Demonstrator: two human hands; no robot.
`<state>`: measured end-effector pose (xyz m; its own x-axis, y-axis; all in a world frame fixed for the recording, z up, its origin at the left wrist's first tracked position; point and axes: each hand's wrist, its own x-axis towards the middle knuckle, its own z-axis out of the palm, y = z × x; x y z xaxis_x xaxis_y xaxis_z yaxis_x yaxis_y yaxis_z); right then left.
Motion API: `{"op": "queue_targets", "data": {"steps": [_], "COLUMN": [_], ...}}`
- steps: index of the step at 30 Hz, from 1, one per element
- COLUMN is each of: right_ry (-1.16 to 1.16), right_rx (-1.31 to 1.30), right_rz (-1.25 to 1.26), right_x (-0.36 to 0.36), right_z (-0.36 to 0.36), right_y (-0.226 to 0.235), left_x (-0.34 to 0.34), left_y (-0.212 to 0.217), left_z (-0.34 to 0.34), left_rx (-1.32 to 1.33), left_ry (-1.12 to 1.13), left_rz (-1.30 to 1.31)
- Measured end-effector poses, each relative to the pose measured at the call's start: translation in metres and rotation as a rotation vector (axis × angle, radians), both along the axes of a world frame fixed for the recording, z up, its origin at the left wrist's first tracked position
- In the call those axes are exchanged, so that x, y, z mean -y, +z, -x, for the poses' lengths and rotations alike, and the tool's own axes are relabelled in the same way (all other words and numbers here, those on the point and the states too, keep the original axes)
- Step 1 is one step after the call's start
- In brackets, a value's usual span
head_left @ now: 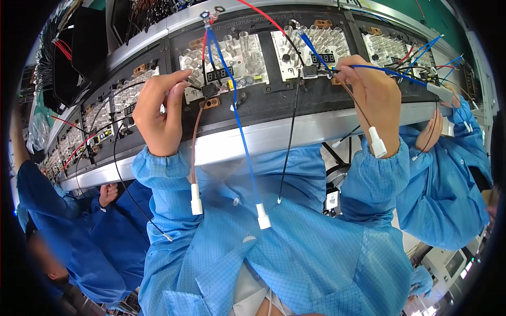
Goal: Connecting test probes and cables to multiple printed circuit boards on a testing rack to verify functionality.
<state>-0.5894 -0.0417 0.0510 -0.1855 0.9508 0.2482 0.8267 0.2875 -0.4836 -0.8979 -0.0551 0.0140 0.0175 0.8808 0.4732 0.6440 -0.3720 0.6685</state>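
My left hand point(162, 113) is closed in a pinch beside a circuit board point(247, 60) with a dark digit display. What its fingertips hold, if anything, is too small to make out. Next to it a brown wire point(196, 131) hangs over the rail, ending in a white connector point(196, 203). A blue wire point(242, 131) drops to another white connector point(263, 217). At the right edge of a second board point(287, 66), my right hand point(377, 102) pinches a blue wire point(390, 70). Below those fingers dangles a brown wire point(356, 100) with a white connector point(377, 142).
The boards sit in a black fixture point(232, 113) along a silver rail point(311, 126). A black wire point(291, 142) hangs over that rail. Further boards point(387, 47) continue to the right. Co-workers in blue coats stand left point(105, 237) and right point(443, 195); one hand point(429, 131) is near the rail.
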Motion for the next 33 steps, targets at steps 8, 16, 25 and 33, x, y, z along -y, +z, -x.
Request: {"op": "queue_targets", "data": {"steps": [8,16,25,33], "right_ry": [-0.151,-0.191,0.007,0.335], "right_rx": [0.045,-0.182,0.011,-0.194], "right_rz": [0.098,0.124,0.105,-0.007], "right_x": [-0.010,0.038,0.132,0.125], "right_z": [0.002,0.001,-0.020,0.057], "right_y": [0.008,0.017,0.043,0.043], "left_x": [0.002,0.017,0.081,0.123], "left_y": [0.004,0.010,-0.004,-0.009], "left_z": [0.001,0.012,0.022,0.047], "left_rx": [-0.015,0.069,0.067,0.122], "left_ry": [-0.014,-0.033,-0.239,-0.153], "left_rz": [-0.142,-0.124,-0.217,0.049]}}
